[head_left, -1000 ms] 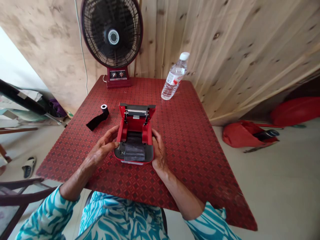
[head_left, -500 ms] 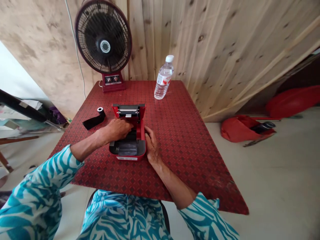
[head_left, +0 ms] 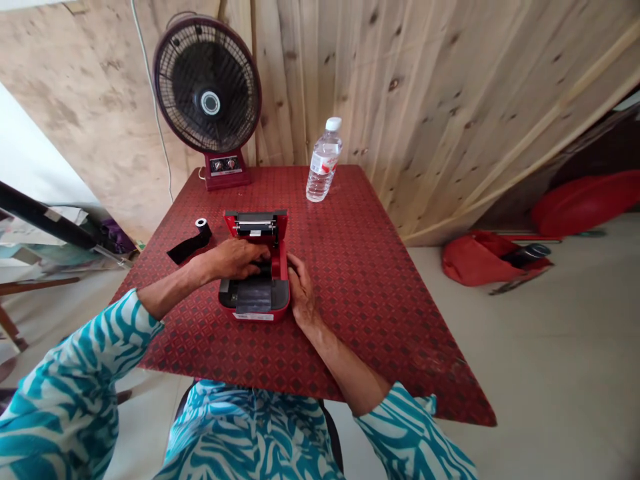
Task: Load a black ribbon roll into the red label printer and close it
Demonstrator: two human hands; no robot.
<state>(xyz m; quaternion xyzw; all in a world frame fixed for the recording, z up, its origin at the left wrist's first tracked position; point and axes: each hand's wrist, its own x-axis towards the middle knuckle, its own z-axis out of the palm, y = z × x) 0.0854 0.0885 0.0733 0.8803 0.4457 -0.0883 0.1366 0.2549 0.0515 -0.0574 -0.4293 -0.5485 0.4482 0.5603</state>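
A small red printer (head_left: 256, 299) with its lid (head_left: 256, 223) tipped up sits in the middle of the red patterned table (head_left: 360, 267). My left hand (head_left: 235, 259) reaches into the open paper bay, fingers curled down onto the dark roll inside; what the fingers grip is hidden. My right hand (head_left: 300, 291) is pressed against the printer's right side, fingers wrapped along its wall. A dark strip of paper lies over the printer's front. A second black roll (head_left: 193, 241) with a white core lies partly unrolled on the table to the left.
A dark red table fan (head_left: 207, 100) stands at the table's far edge, its cord running up the wooden wall. A clear water bottle (head_left: 323, 162) stands at the back right. A red bag (head_left: 490, 263) lies on the floor at right. Chair frames stand at left.
My left hand left the printer's left side and moved into the open paper bay. My right hand stayed on the right side. The view pulled back slightly.
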